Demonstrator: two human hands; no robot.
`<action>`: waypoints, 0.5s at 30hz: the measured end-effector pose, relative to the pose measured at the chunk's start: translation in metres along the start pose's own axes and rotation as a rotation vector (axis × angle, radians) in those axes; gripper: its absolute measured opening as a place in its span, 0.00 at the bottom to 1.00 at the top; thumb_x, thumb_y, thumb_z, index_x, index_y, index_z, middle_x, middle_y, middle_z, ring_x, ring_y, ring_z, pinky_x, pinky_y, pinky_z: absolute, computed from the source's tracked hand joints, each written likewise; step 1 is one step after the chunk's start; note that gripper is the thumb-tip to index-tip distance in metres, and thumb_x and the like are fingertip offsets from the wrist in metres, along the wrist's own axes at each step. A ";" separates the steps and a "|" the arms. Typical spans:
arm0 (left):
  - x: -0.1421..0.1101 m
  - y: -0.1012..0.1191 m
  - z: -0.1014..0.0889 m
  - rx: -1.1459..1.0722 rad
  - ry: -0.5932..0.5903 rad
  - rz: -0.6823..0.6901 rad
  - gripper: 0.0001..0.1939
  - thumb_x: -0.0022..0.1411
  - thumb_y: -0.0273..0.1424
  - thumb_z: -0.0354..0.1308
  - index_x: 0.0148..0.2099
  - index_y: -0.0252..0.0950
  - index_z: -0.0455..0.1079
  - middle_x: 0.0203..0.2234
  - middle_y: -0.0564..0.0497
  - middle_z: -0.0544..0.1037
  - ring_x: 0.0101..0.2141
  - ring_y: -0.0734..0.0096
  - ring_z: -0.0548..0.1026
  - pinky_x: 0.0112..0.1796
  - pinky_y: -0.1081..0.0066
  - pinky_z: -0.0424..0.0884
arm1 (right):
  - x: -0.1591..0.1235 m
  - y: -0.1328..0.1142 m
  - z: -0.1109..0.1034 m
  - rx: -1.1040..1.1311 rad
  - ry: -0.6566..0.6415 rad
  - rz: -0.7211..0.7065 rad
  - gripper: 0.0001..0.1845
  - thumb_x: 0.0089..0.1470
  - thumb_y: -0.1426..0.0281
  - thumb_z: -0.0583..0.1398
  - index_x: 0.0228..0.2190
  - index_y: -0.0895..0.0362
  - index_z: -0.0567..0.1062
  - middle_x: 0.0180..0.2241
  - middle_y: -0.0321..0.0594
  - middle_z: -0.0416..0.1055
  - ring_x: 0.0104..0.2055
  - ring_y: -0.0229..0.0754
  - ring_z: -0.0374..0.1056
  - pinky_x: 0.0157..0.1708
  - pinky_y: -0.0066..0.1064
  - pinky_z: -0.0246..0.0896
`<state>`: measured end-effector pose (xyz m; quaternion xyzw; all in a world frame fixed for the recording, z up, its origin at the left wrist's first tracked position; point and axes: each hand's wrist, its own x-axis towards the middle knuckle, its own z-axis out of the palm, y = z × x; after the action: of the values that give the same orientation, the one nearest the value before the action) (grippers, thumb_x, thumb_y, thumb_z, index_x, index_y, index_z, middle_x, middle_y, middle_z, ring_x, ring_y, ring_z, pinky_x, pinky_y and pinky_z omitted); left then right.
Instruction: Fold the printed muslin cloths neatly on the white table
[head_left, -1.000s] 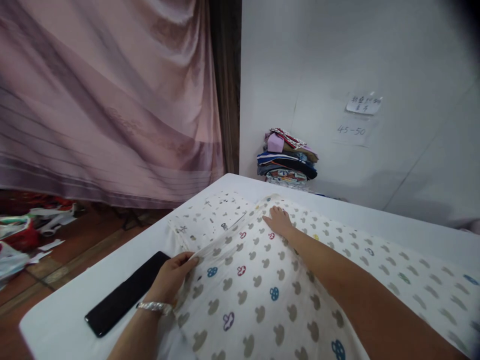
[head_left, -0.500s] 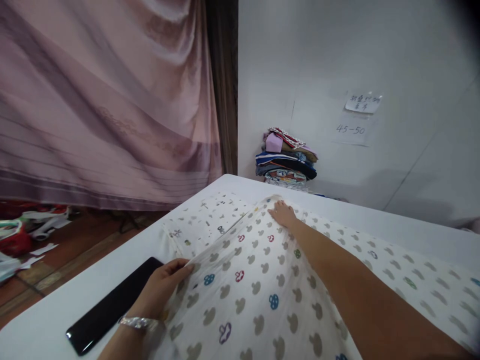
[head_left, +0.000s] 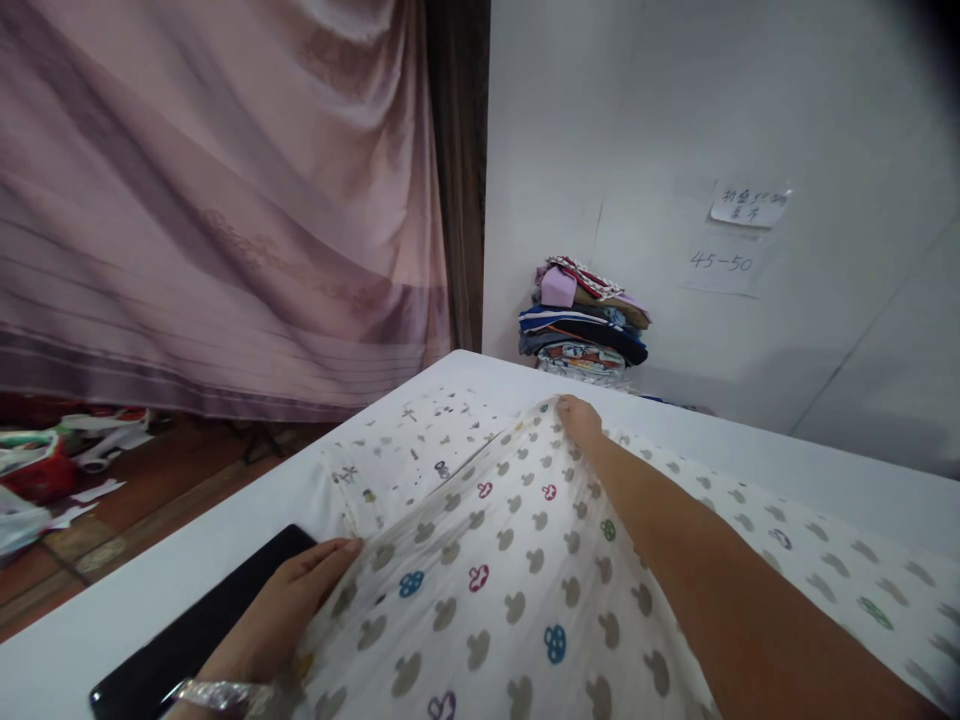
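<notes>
A white cloth printed with grey mushroom shapes and a few red, blue and green ones (head_left: 495, 600) stretches across the middle of the head view, lifted into a slope. Its far corner is gripped by my right hand (head_left: 581, 418), fingers closed and partly hidden behind the fabric. On the cloth's left edge, my left hand (head_left: 304, 590) is pinched shut, a bracelet at its wrist. More of the mushroom print lies flat on the right, beyond my right forearm. Under and behind the raised edge is a white cloth with small scattered prints (head_left: 427, 430).
The white table (head_left: 225, 520) carries a black phone-like slab (head_left: 187, 630) beside my left hand. Folded fabrics (head_left: 585, 320) are stacked against the white wall, near handwritten paper notes (head_left: 724, 262). A pink curtain (head_left: 262, 200) hangs at left, with clutter on the floor below.
My right hand has closed on the cloth's far corner, where its fingers lay spread before. My left hand has shifted down and left with the edge, and the view has turned slightly.
</notes>
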<state>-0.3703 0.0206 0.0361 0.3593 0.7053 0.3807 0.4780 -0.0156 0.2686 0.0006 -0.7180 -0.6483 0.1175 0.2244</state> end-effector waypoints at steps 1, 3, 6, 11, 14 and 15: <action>0.001 -0.001 -0.001 -0.003 0.011 -0.010 0.17 0.36 0.47 0.63 0.25 0.39 0.71 0.23 0.51 0.77 0.31 0.60 0.76 0.30 0.71 0.73 | 0.001 -0.001 0.001 -0.013 0.006 0.006 0.21 0.55 0.68 0.51 0.51 0.51 0.65 0.44 0.42 0.70 0.49 0.46 0.63 0.45 0.32 0.55; 0.003 -0.004 -0.003 -0.007 0.001 -0.036 0.17 0.35 0.46 0.63 0.24 0.39 0.71 0.22 0.51 0.77 0.31 0.60 0.76 0.31 0.71 0.73 | 0.005 -0.002 0.002 -0.053 0.020 0.019 0.19 0.54 0.67 0.52 0.48 0.51 0.67 0.42 0.42 0.71 0.47 0.46 0.64 0.42 0.32 0.57; 0.003 -0.007 -0.003 -0.012 -0.076 -0.052 0.17 0.34 0.45 0.64 0.25 0.40 0.71 0.21 0.52 0.76 0.27 0.61 0.75 0.28 0.71 0.72 | 0.009 -0.003 0.003 -0.090 0.027 0.045 0.16 0.53 0.66 0.53 0.43 0.53 0.71 0.39 0.43 0.72 0.43 0.46 0.66 0.38 0.31 0.58; 0.005 -0.009 -0.002 -0.031 -0.081 -0.037 0.17 0.34 0.46 0.64 0.24 0.40 0.70 0.18 0.54 0.73 0.22 0.66 0.72 0.23 0.72 0.70 | 0.009 -0.006 0.005 -0.125 0.063 0.042 0.15 0.54 0.65 0.52 0.44 0.53 0.69 0.37 0.44 0.72 0.41 0.46 0.67 0.35 0.30 0.57; 0.006 -0.009 -0.001 0.006 0.003 0.015 0.18 0.34 0.46 0.64 0.24 0.39 0.70 0.17 0.54 0.73 0.21 0.67 0.71 0.23 0.72 0.69 | 0.007 -0.006 0.005 -0.137 0.077 0.025 0.14 0.55 0.65 0.51 0.43 0.53 0.69 0.36 0.42 0.72 0.40 0.44 0.67 0.34 0.29 0.57; 0.005 -0.009 -0.001 0.030 0.076 0.043 0.18 0.34 0.47 0.63 0.23 0.39 0.70 0.17 0.54 0.73 0.21 0.67 0.71 0.22 0.72 0.69 | 0.007 -0.006 0.005 -0.140 0.082 0.024 0.14 0.55 0.65 0.51 0.42 0.53 0.69 0.36 0.42 0.72 0.40 0.44 0.67 0.34 0.29 0.57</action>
<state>-0.3738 0.0210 0.0261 0.3668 0.7208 0.3936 0.4370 -0.0226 0.2769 0.0000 -0.7437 -0.6367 0.0450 0.1989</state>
